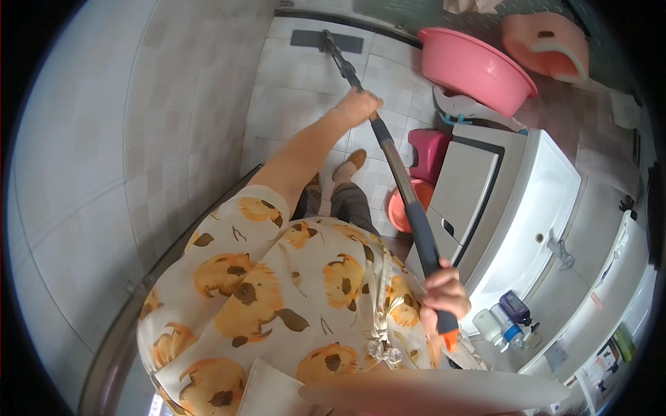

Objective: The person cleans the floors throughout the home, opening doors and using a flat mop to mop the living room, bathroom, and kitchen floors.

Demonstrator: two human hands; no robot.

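Note:
A flat mop slants across the middle of the view, its grey flat head (346,42) lying on the floor tiles by the far threshold. My left hand (360,106) is wrapped around the lower part of the mop pole (398,169), with the arm stretched forward. Close to my body, my right hand (446,294) grips the dark upper handle (424,239) just below its orange end (450,340). The pole passes in front of the vanity cabinet and an orange-red basin (411,205).
Tiled wall (171,104) rises on the left. At right stand a pink tub (476,67), a peach plastic stool (546,47), a magenta stool (429,153), a vanity cabinet (463,171) and a white sink (546,187). Several bottles (502,322) sit beside the sink.

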